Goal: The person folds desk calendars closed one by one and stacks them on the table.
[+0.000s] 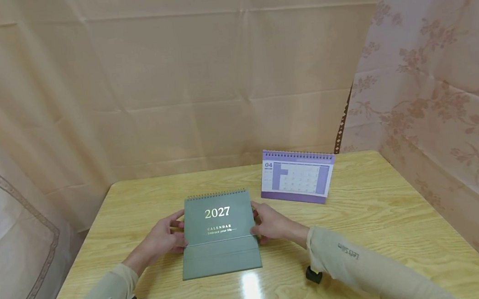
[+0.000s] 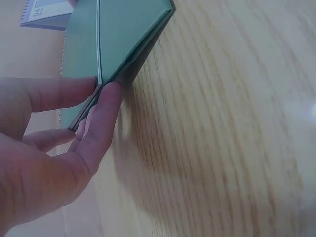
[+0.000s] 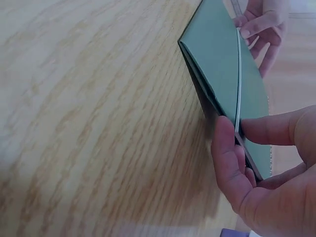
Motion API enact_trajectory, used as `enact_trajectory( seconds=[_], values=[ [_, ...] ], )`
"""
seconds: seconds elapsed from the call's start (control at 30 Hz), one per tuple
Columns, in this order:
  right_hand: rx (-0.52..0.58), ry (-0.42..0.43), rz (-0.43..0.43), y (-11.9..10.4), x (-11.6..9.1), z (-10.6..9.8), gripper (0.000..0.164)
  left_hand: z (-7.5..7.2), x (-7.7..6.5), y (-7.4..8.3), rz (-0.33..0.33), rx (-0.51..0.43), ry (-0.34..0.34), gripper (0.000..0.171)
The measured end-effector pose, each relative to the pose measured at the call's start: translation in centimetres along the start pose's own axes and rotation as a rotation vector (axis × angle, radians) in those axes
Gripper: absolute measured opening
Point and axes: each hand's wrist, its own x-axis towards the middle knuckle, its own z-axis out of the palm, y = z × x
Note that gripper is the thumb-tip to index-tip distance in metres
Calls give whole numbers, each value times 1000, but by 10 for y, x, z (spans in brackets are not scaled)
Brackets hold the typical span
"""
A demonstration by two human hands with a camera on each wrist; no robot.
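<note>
A green desk calendar [image 1: 223,255] marked 2027 in gold is held between both hands, tilted over the wooden table, its spiral binding along the far edge. My left hand [image 1: 165,234] pinches its left side, thumb on the front face and fingers behind, as the left wrist view shows at the calendar's edge [image 2: 133,34]. My right hand [image 1: 272,220] grips the right side the same way; in the right wrist view its thumb and fingers [image 3: 224,153] close around the edge of the calendar [image 3: 217,59].
A purple spiral desk calendar [image 1: 296,175] showing 04 stands propped at the table's back right. The wooden table [image 1: 375,214] backs onto a beige curtain [image 1: 177,80], with a floral curtain [image 1: 442,100] at right. Small black wrist devices [image 1: 314,274] sit beneath the sleeves.
</note>
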Motion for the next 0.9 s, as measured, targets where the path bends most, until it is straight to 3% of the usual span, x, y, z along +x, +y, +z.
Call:
enact_trajectory(
  seconds=[0.37, 0.9],
  values=[
    [-51, -25, -11, 3, 2, 1, 48, 1, 3, -3, -3, 48, 1, 83],
    [-71, -40, 24, 6, 4, -2, 49, 5, 8, 2, -55, 106, 16, 79]
  ],
)
